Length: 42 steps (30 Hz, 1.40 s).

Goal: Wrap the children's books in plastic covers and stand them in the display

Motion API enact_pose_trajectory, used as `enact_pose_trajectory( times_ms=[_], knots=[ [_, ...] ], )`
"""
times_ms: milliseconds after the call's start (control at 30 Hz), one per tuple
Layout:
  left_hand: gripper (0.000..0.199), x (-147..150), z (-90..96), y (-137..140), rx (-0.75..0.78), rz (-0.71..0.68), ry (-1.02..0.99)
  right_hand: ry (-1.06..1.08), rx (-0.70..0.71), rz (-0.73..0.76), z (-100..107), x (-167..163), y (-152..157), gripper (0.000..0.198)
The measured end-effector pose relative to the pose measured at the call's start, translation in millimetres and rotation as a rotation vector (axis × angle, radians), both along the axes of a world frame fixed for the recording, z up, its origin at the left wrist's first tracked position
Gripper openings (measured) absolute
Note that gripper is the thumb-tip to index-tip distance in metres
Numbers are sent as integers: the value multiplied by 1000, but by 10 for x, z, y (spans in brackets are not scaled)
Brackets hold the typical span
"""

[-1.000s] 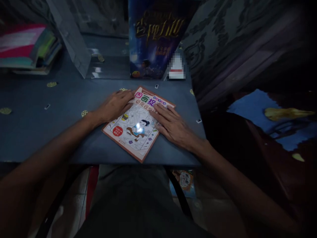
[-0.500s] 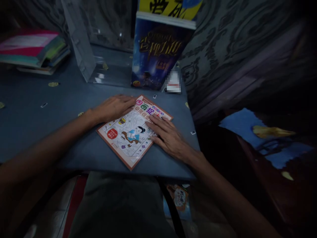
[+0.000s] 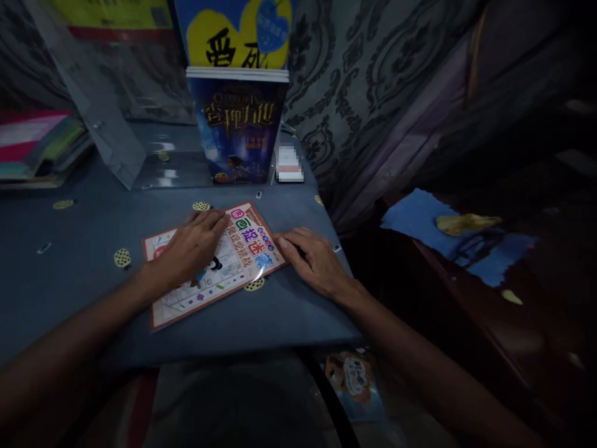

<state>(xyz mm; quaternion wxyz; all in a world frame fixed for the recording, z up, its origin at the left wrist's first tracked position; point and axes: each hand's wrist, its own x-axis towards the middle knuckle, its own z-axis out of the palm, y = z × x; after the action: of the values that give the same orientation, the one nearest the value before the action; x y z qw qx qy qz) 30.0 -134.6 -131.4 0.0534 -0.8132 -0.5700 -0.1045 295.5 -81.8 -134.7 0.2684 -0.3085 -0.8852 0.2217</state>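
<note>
A thin paperback book (image 3: 254, 249) with an orange-brown border, colourful Chinese characters and a line drawing lies slanted on the cloth-covered table. Across its cover rests my left hand (image 3: 193, 244), fingers stretched out toward the title and hiding part of the picture. My right hand (image 3: 317, 258) is at the book's right edge, its thumb and fingertips closed together on that edge. The undersides of the right fingers are hidden.
Behind the book stands a clear plastic holder (image 3: 109, 140) beside an upright dark-blue book (image 3: 240, 130). A small blurred white item (image 3: 289, 165) lies beside it. Stacked books (image 3: 37, 146) sit at the left. A blue cloth (image 3: 415, 214) lies right of the table.
The book has turned clockwise, its title end now pointing right. My left hand has come over the cover. My right hand has slid from the cover to the edge. The view has shifted.
</note>
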Motion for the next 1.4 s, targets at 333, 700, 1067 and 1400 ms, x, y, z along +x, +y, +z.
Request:
enact_pose_trajectory(
  times_ms=[333,700,1067,1400],
  knots=[
    [35,651,168,-255,2,-162,72,162,-198,-36,24,22,60,37],
    [24,879,316,-269,-4,-103,325,246,-194,28,42,47,46,32],
    [28,838,349,-272,-2,-148,242,281,-203,48,23,53,79,40],
    [33,832,367,-271,12,-174,243,277,-213,34,23,63,82,43]
  ],
)
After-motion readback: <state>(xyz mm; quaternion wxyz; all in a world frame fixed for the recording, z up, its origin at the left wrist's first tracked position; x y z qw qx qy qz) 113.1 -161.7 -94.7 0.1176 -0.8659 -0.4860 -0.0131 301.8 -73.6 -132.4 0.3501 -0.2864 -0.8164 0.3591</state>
